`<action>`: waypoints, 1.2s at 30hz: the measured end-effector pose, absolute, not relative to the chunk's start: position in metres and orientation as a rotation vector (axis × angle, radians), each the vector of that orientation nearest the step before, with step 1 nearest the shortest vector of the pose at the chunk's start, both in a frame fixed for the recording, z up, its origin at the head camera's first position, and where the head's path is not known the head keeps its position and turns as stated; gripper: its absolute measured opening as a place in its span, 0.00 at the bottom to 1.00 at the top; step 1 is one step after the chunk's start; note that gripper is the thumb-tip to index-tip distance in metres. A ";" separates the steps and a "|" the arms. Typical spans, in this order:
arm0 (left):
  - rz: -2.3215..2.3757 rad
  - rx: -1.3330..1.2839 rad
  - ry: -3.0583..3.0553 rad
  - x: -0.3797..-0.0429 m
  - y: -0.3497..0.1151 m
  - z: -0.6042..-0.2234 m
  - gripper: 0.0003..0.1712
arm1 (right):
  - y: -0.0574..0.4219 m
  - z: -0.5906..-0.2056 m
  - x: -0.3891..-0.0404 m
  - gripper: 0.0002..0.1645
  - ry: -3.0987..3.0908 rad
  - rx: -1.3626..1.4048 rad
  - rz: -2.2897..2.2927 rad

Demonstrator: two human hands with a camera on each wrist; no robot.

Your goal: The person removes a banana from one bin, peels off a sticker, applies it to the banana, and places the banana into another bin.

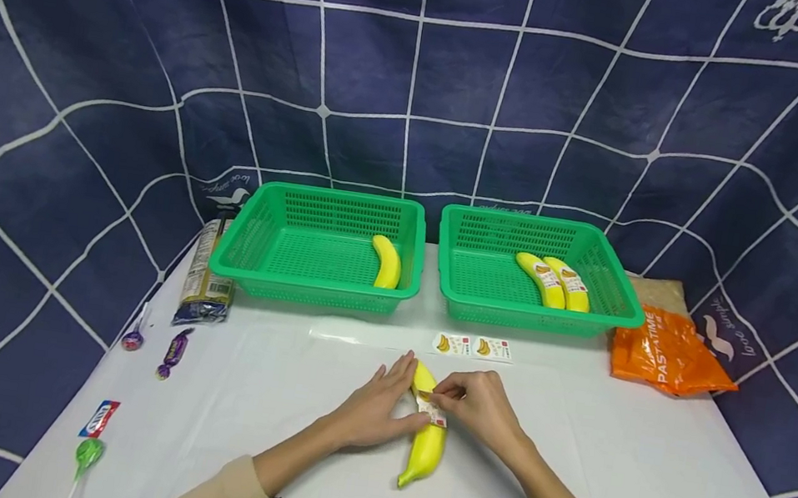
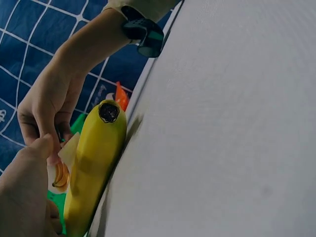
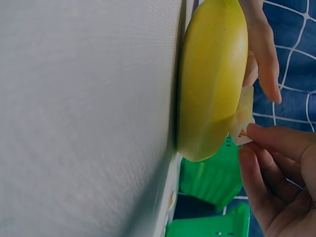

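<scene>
A yellow banana [image 1: 425,454] lies lengthwise on the white table, a printed sticker [image 1: 432,410] partly across its top. My left hand [image 1: 377,414] rests at the banana's left side, fingers straight, the thumb reaching to the banana by the sticker's lower edge. From the other side my right hand [image 1: 484,407] pinches the sticker's edge between thumb and fingertips. In the right wrist view the sticker [image 3: 244,111] stands partly raised off the peel, held at its corner. The left wrist view shows the banana's dark end [image 2: 109,112] close up.
Behind are two green baskets: the left basket [image 1: 311,281] holds one plain banana [image 1: 387,264], the right basket [image 1: 535,310] two stickered bananas [image 1: 544,282]. Two stickers [image 1: 473,347] lie before them. Bags [image 1: 207,278] [image 1: 669,352] flank the baskets; sweets [image 1: 176,350] lie left.
</scene>
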State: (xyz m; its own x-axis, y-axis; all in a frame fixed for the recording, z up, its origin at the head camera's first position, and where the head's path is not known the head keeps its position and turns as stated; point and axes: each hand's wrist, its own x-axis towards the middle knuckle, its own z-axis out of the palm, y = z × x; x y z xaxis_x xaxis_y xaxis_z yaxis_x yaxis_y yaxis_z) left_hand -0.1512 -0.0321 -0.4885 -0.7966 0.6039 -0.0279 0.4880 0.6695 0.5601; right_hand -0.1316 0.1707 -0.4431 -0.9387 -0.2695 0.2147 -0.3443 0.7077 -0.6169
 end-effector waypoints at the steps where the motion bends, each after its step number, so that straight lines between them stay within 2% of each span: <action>1: 0.823 0.875 2.669 -0.151 -0.031 -0.488 0.55 | 0.171 -0.443 -0.132 0.03 -2.802 0.507 1.046; 8: 0.838 0.873 2.678 -0.154 -0.025 -0.489 0.54 | 0.172 -0.444 -0.133 0.03 -2.802 0.510 1.039; 20: 0.807 0.894 2.665 -0.152 -0.024 -0.492 0.58 | 0.176 -0.449 -0.141 0.04 -2.841 0.427 1.099; 36: 0.826 0.893 2.654 -0.154 -0.025 -0.492 0.59 | 0.185 -0.466 -0.157 0.06 -2.933 0.175 1.414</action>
State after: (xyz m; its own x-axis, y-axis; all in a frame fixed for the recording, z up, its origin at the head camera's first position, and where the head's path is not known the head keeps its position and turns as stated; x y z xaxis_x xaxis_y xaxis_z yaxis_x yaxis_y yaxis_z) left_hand -0.1541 -0.0246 -0.4925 -0.7906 0.6116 -0.0294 0.4870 0.6571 0.5754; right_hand -0.1573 0.1847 -0.4659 -0.9872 -0.1476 -0.0609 -0.0443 0.6197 -0.7836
